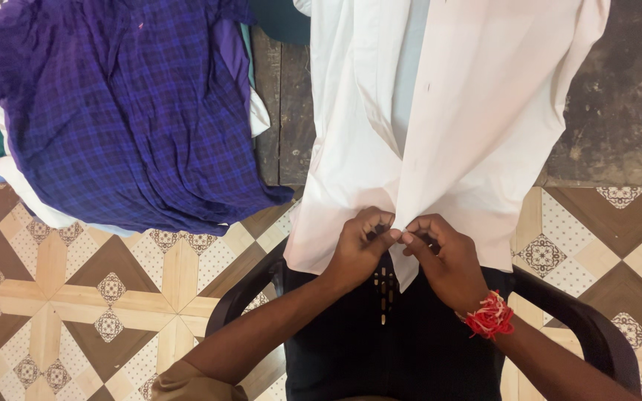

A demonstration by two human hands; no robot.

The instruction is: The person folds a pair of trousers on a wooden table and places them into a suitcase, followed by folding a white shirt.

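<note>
We pinch the white shirt (440, 111) at its lower front edges, left hand (357, 249) and right hand (443, 256) fingertips meeting at six o'clock, apparently to bring the two edges together. It drapes over the black chair (410, 334) for support, with the blue plaid cloth (128, 111) heaped at ten o'clock.

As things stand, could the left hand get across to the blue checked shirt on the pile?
Probably yes. The left hand is pinching the hem of the white shirt, so it would have to let go first. The blue checked shirt lies on that hand's side, with only bare tiled floor in between.
</note>
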